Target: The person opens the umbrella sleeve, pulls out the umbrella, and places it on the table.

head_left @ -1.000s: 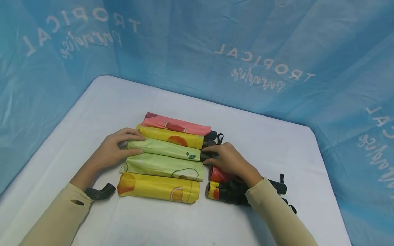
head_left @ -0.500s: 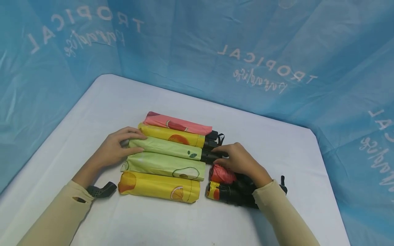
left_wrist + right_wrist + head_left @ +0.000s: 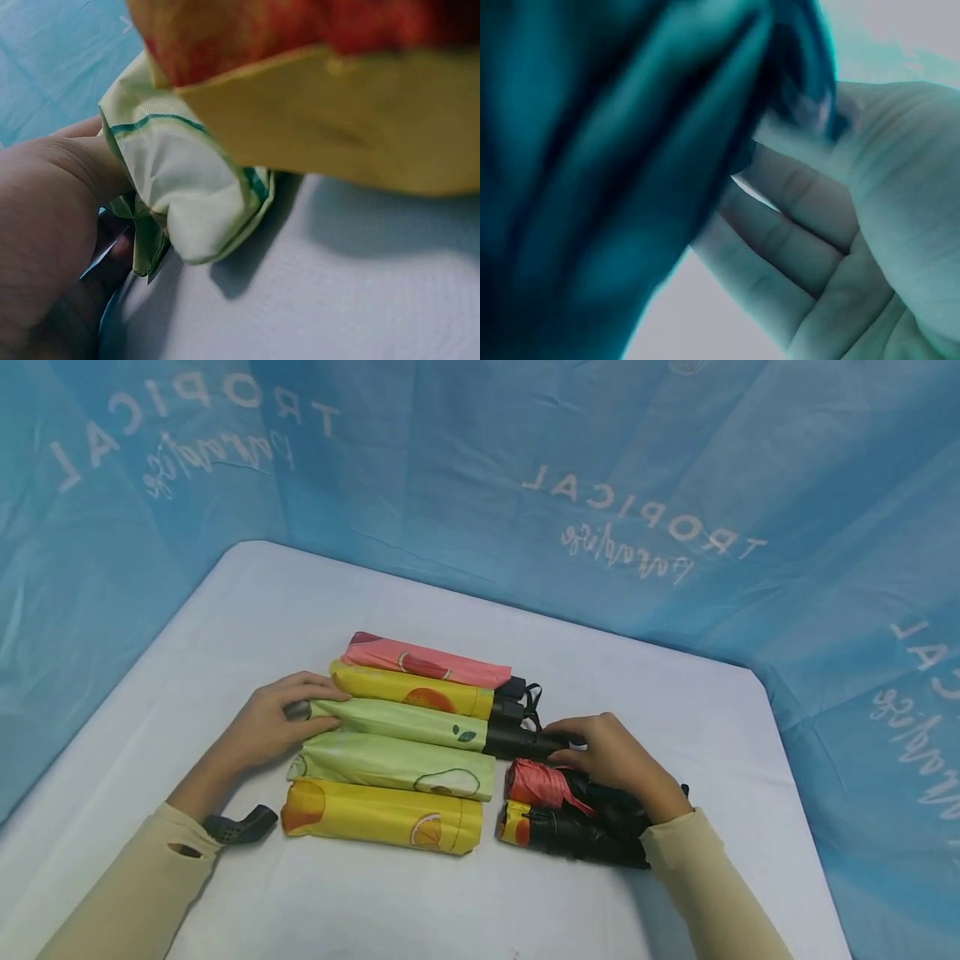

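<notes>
In the head view, a light green umbrella sleeve with a leaf print lies mid-row. My left hand grips its left end between thumb and fingers. From its right end protrudes a black folded umbrella, its far end pinched by my right hand. How much of it is inside the sleeve is hidden. Just below lies a green avocado-print sleeve. In the right wrist view, curled fingers show behind a blurred dark folded umbrella.
A yellow orange-print sleeve lies nearest. Behind the held sleeve are another yellow sleeve and a pink one, black ends protruding. Under my right forearm lie a red-tipped umbrella and a yellow-tipped one on the white table.
My right hand has moved right, and more of the black umbrella shows outside the leaf-print sleeve. The left hand keeps its grip at the left end, almost still.
</notes>
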Demonstrator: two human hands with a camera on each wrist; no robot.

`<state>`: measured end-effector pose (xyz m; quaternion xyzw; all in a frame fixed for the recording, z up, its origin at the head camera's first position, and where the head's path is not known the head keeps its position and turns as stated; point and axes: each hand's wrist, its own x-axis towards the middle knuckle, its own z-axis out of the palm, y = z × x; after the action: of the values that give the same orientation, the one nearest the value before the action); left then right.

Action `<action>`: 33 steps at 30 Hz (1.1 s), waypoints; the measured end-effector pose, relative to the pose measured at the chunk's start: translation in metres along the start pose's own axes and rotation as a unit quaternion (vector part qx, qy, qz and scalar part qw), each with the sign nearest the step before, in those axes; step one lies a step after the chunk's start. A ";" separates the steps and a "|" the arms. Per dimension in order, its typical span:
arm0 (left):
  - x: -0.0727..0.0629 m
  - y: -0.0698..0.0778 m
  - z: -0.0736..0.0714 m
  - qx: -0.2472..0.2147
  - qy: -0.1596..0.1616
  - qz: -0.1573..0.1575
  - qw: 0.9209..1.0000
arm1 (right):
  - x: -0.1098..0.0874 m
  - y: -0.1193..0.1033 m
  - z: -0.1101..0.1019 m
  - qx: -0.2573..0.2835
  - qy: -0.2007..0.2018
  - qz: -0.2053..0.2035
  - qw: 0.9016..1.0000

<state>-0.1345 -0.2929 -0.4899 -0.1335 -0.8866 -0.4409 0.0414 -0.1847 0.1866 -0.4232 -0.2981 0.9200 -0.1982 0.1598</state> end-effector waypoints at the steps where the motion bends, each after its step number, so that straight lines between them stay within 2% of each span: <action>1: 0.000 0.000 0.000 -0.001 0.000 -0.001 1.000 | -0.002 0.002 -0.001 -0.001 0.002 0.002 1.000; 9: -0.002 0.000 -0.001 -0.003 0.005 -0.004 1.000 | -0.019 0.020 -0.004 -0.004 0.018 0.006 1.000; 18: -0.003 -0.004 0.002 -0.007 0.007 -0.005 1.000 | -0.034 0.031 -0.004 -0.003 0.023 0.005 1.000; 33: 0.001 0.000 0.002 -0.005 0.001 -0.017 1.000 | -0.056 0.048 -0.006 0.010 0.044 0.011 0.999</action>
<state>-0.1357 -0.2911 -0.4915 -0.1184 -0.8863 -0.4463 0.0346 -0.1669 0.2587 -0.4306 -0.2776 0.9273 -0.2180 0.1245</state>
